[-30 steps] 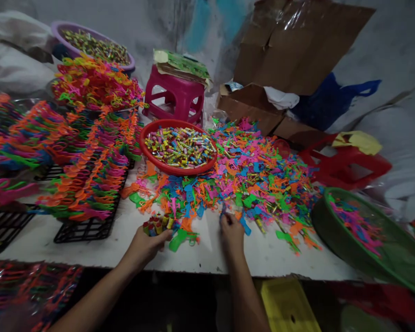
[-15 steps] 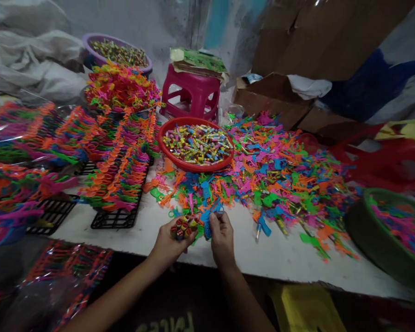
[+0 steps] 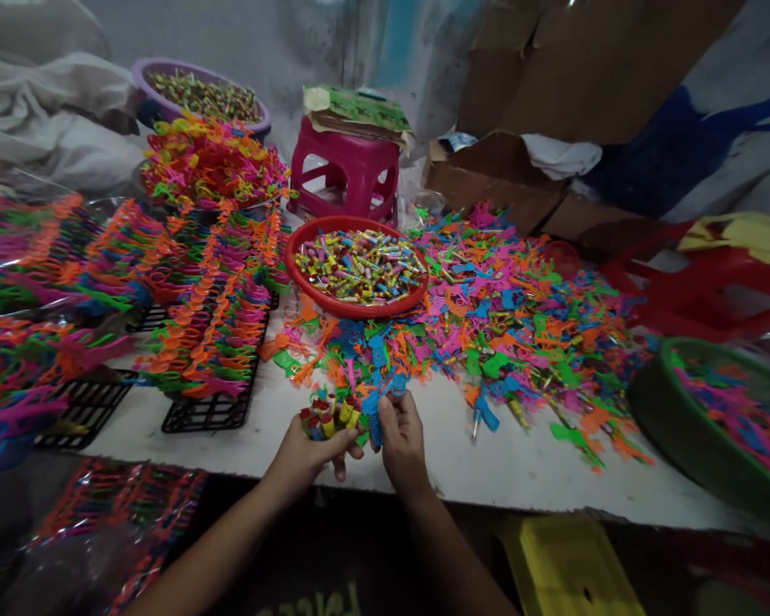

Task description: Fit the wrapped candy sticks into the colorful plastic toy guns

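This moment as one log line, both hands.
left hand: holding small red-and-yellow cylinders | right hand: pinching blue plastic pistol-shaped piece | beyond: round red plastic basin, multicoloured cylinders inside

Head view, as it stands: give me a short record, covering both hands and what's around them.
Left hand: holds a bunch of small tubes, red and yellow ends showing
Right hand: pinches a blue plastic piece
Red basin: beyond the hands, filled with small tubes
Loose pile: mixed-colour plastic pieces, mostly right of the red basin
Black rack: left of the hands, under rows of plastic pieces
Green basin: far right, plastic pieces inside
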`<state>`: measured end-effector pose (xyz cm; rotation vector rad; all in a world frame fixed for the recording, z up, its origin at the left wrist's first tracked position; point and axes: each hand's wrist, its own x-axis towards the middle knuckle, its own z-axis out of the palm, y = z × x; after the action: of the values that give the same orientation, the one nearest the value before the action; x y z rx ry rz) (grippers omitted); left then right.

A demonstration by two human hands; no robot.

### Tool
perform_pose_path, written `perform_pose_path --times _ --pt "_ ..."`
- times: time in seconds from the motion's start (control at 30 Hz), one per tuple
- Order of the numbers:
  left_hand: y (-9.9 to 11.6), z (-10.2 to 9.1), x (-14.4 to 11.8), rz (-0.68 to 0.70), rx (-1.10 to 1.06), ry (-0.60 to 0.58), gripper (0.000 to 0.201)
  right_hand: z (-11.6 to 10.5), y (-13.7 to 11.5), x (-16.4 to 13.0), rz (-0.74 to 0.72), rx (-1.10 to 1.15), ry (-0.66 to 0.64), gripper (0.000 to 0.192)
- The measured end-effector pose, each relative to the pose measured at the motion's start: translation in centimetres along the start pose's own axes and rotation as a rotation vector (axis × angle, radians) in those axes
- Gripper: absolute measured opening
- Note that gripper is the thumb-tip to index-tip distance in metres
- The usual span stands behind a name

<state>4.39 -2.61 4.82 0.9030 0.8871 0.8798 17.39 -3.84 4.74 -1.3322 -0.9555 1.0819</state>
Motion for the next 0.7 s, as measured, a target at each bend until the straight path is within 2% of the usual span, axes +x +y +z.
perform_pose_path --times 0.23,0.37,0.5,0.6,0.63,0.7 --pt "0.9 0.2 0.1 -0.049 0.099 0.067 0.025 0.1 0.4 -0.1 0.008 0.057 -0.039 0.022" --pt "0.8 -0.5 -0.1 -0.027 0.26 0.056 0.022 -0.2 0.7 -0.2 0.039 0.055 -0.077 0.023" --pt "0.9 -1.2 -0.7 0.184 0.531 -0.011 0.006 -0.2 1.0 -1.1 -0.026 -0.081 -0.081 0.018" --pt "0.8 -1.2 -0.8 0.311 0.67 -0.073 0.005 0.1 1.1 -1.7 -0.123 -0.201 -0.034 0.016" --pt "0.6 -1.0 -0.6 0.299 0.667 -0.082 0.004 0.1 1.1 -1.7 -0.13 -0.222 -0.038 0.016" --pt "0.2 -0.3 0.0 0.185 0.564 -0.044 0.005 -0.9 0.9 -0.8 -0.097 -0.252 -0.068 0.017"
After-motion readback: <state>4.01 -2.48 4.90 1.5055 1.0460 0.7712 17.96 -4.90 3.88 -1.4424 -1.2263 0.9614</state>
